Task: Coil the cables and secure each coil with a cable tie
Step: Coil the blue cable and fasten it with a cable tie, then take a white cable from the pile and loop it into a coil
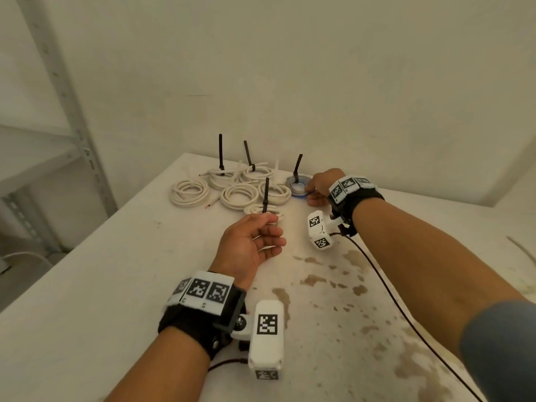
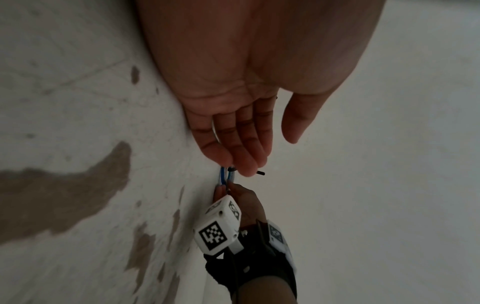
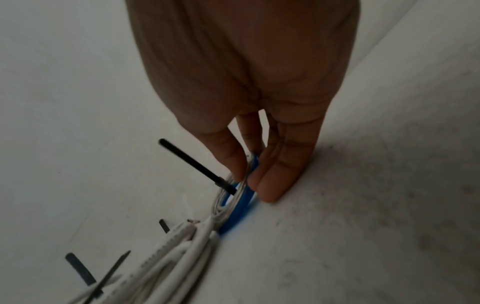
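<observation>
A person's left hand (image 1: 251, 245) hovers palm up nearest the camera, fingers relaxed and gripping nothing, just short of a small white coil (image 1: 262, 210) whose black cable tie (image 1: 265, 195) stands upright at its fingertips. Farther back, the right hand (image 1: 319, 185) pinches the rim of a blue-and-white coil (image 1: 298, 185) between thumb and fingers, apparently to set it down beside the rest. Its own tie (image 1: 297, 166) also sticks up, a sign the strap is cinched but untrimmed. Five more white coils (image 1: 239, 195) cluster at the far side of the stained table (image 1: 87, 285); two show ties, and the other three show none from here. Grouping them there likely keeps finished work apart from the bare near side.
</observation>
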